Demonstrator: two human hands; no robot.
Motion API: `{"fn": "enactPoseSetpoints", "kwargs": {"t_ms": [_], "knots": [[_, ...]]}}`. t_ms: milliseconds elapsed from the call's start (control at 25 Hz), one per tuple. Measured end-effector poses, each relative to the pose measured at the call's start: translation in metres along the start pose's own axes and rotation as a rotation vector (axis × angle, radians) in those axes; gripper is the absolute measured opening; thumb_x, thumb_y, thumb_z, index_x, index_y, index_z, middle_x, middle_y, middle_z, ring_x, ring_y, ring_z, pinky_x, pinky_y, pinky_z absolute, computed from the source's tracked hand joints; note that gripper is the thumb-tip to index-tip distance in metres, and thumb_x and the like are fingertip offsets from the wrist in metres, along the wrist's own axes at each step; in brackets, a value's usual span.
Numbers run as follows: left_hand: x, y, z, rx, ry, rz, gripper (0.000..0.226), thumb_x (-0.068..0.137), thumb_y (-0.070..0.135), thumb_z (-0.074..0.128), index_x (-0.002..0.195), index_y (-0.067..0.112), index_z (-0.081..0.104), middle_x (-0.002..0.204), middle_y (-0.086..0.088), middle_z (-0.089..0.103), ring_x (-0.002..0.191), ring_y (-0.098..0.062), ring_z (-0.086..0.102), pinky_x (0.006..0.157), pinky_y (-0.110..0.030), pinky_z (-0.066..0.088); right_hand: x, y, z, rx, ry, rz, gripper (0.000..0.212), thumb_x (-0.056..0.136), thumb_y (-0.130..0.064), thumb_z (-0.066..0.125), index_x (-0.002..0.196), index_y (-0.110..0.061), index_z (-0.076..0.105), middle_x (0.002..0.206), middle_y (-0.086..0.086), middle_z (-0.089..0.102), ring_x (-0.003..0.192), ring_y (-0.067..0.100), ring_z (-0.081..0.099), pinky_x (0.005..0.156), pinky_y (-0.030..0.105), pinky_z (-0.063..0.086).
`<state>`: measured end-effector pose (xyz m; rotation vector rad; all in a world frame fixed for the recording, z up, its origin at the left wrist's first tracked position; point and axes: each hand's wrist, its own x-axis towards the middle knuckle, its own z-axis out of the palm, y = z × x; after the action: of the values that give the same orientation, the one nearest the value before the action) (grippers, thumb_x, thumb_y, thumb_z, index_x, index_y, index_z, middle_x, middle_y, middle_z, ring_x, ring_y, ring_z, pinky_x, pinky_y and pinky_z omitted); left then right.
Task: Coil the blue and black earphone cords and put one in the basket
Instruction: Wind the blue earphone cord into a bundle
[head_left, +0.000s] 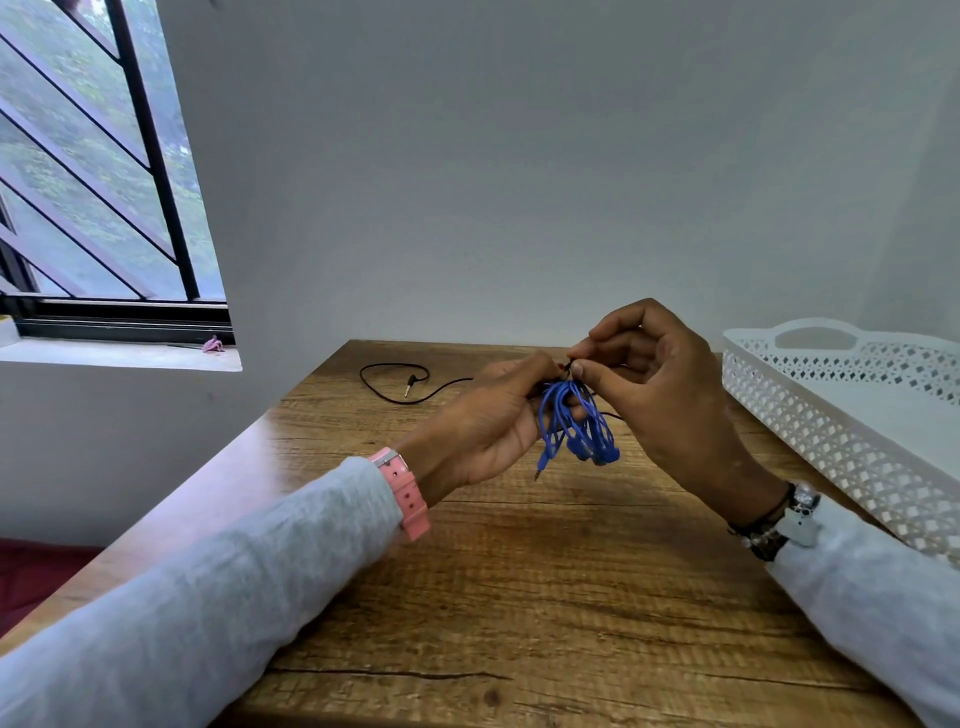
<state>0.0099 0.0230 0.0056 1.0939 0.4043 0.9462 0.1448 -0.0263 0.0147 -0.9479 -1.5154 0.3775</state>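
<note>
A bundle of blue earphone cord (574, 428) hangs in loops above the middle of the wooden table (519, 597), its plug dangling below. My left hand (485, 415) grips the top of the bundle. My right hand (660, 379) pinches a dark bit of cord at the top of the loops between thumb and forefinger. The black earphone cord (395, 387) lies loose on the table behind my left hand, its plug inside a curl; its other end runs in behind my hands. A white perforated basket (831, 415) stands at the right.
The table's far edge meets a plain grey wall. A window with black bars (104, 182) and a sill (119, 356) is at the left, past the table's left edge. The basket's inside looks bare.
</note>
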Motion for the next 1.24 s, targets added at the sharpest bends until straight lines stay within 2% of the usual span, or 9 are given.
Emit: {"fn": "enactPoseSetpoints", "kwargs": {"t_ms": [480,760,880,1120,1240], "knots": [[0.0008,0.0011,-0.0022,0.025,0.016,-0.005,0.016,0.092,0.001,0.043,0.089,-0.005,0.057,0.08,-0.013,0.056,0.064,-0.014,0.058,0.06,-0.023,0.056,0.0039,0.0017,-0.0032,0.042,-0.015,0.065,0.029,0.079,0.0,0.07,0.096,-0.017,0.054,0.085,0.0,0.069,0.075,0.004,0.07,0.065,0.011,0.052],[0.0022,-0.0002,-0.0042,0.036,-0.011,0.015,0.021,0.092,0.003,0.044,0.104,-0.01,0.056,0.081,-0.012,0.058,0.066,-0.015,0.059,0.064,-0.023,0.055,0.0062,0.0038,-0.0055,0.043,-0.014,0.097,0.025,0.079,-0.002,0.07,0.093,-0.019,0.057,0.086,0.0,0.071,0.079,0.007,0.071,0.07,0.015,0.055],[0.0022,-0.0011,-0.0039,0.053,-0.005,0.017,0.02,0.093,0.003,0.043,0.1,-0.009,0.057,0.082,-0.012,0.058,0.066,-0.015,0.058,0.065,-0.023,0.055,0.0069,0.0038,-0.007,0.047,-0.025,0.109,0.024,0.078,-0.001,0.07,0.093,-0.016,0.058,0.086,0.0,0.071,0.077,0.007,0.071,0.071,0.015,0.055],[0.0022,-0.0014,-0.0048,0.057,-0.016,0.01,0.022,0.093,0.006,0.041,0.103,-0.008,0.055,0.083,-0.014,0.058,0.063,-0.017,0.059,0.068,-0.025,0.053,0.0077,0.0065,-0.0076,0.098,-0.033,0.152,0.025,0.078,-0.003,0.071,0.091,-0.02,0.058,0.087,0.003,0.071,0.083,0.016,0.072,0.08,0.029,0.057],[0.0014,-0.001,-0.0036,0.062,-0.014,0.016,0.021,0.093,0.005,0.039,0.097,-0.006,0.057,0.082,-0.015,0.057,0.062,-0.017,0.058,0.066,-0.025,0.052,0.0075,0.0082,-0.007,0.109,-0.033,0.149,0.026,0.077,-0.004,0.071,0.09,-0.022,0.058,0.087,0.003,0.071,0.084,0.018,0.072,0.082,0.034,0.057]]}}
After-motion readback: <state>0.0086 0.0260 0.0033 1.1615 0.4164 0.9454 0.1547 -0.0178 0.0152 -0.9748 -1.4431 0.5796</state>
